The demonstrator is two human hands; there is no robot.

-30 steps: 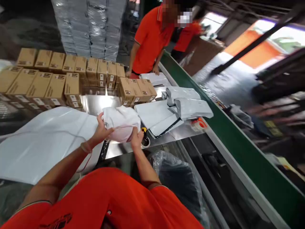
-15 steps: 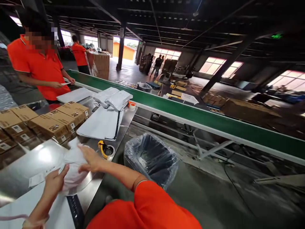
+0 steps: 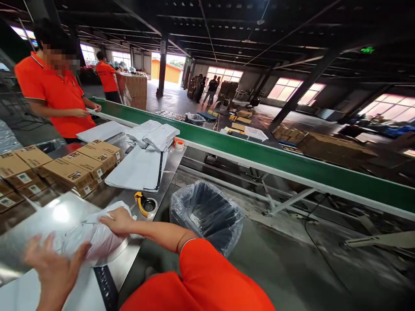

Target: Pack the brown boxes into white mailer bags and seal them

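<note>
A crumpled white plastic package (image 3: 102,239) lies at the near edge of the metal table. My right hand (image 3: 119,221) grips its upper right part, fingers closed on the plastic. My left hand (image 3: 55,261) is at its left side, fingers spread and blurred, the thumb close to the package. Under my left forearm lies a white mailer bag (image 3: 81,289) with a dark strip. A yellow tape dispenser (image 3: 145,204) is to the right of my right hand. Beyond it lies a stack of white mailer bags (image 3: 134,168).
Brown boxes (image 3: 81,164) stand at the left. A bin lined with clear plastic (image 3: 207,216) is right of the table. A green conveyor (image 3: 243,149) runs behind. Across the table, a person in orange (image 3: 58,99) holds something small and white.
My left hand has let go of the package and spread its fingers. The package's raised end has been pressed down and to the right under my right hand.
</note>
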